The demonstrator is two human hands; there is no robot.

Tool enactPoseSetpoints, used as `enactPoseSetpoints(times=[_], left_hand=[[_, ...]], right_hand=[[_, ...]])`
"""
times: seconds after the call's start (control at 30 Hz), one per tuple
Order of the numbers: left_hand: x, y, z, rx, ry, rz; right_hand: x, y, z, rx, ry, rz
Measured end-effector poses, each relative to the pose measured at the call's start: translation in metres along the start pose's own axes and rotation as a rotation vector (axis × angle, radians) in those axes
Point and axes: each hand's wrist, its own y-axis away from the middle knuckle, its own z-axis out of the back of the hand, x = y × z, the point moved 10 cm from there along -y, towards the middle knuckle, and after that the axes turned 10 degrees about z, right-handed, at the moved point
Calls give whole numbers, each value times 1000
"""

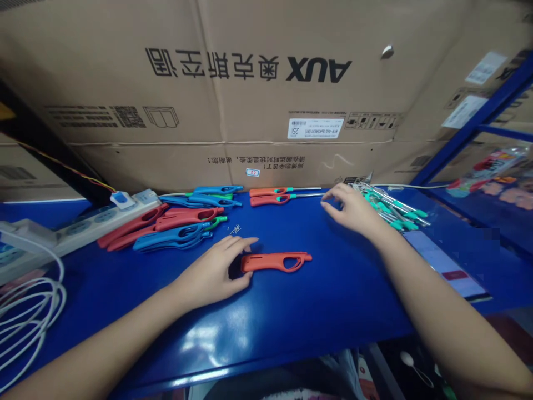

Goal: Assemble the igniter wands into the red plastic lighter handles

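1. The left hand [219,270] is spread in a wide C around the left end of an orange-red, hollow plastic lighter handle [265,263]; the thumb tip is at its lower edge, the forefinger stands clear above, and whether the thumb presses on it I cannot tell.
2. This single handle lies flat on the blue, glossy tabletop [316,311], between the forearms, its looped trigger opening toward the right.
3. The right hand [353,208] is loosely curled, a gap showing between thumb and forefinger, with nothing visible in that gap; the other fingers' undersides are hidden.
4. Just left of its fingertips, two orange-red lighters with slim metal rods [270,196] lie side by side.
5. Beside and partly behind the right hand is one heap of silvery metal rods with mint-green plastic ends [397,210], too overlapped to count.
6. Near the left hand lies a small scatter of thin, pale metal pieces [235,229], uncounted.
7. Farther left are stacked handles: at least three red plastic handles [189,218], several blue plastic handles [172,238] in two groups, and at least two green ones partly covered.
8. Beyond them sits one white power strip [97,221] with one white plug [121,200] in it.
9. Behind everything stands a large brown cardboard carton [250,28], its print upside down; its contents cannot be seen.
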Motion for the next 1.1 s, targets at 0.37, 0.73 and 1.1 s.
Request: enactPoseSetpoints(times=[0.37, 0.73, 1.1], left_hand=[[12, -6, -4, -73, 178, 75], [19, -8, -2, -121, 269, 108], [-1, 0, 10, -159, 191, 9]], right_hand=[[145, 31, -44, 445, -289, 546], [122, 18, -27, 364, -605, 399], [120, 22, -46, 429, -311, 432]])
